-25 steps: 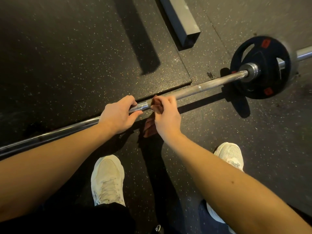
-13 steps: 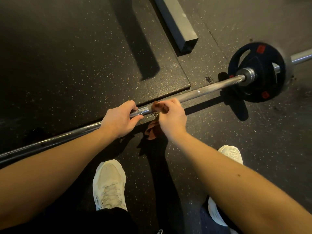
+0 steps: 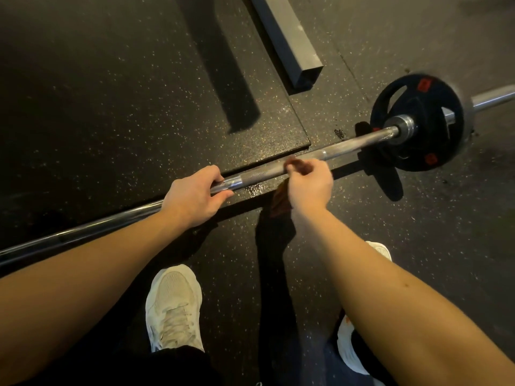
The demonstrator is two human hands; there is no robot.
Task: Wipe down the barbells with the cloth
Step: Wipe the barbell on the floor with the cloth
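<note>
While the left hand (image 3: 192, 197) curls round the stiff, presumably heavy barbell (image 3: 264, 171) lying across the rubber floor (image 3: 111, 93), the right hand (image 3: 310, 188) pinches the soft, limp cloth (image 3: 296, 165) onto the knurled shaft just beside that grip, on the plate (image 3: 418, 107) side.

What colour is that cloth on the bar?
Reddish-brown cloth, gripped by the right hand on the bar; the head view shows it.
</note>
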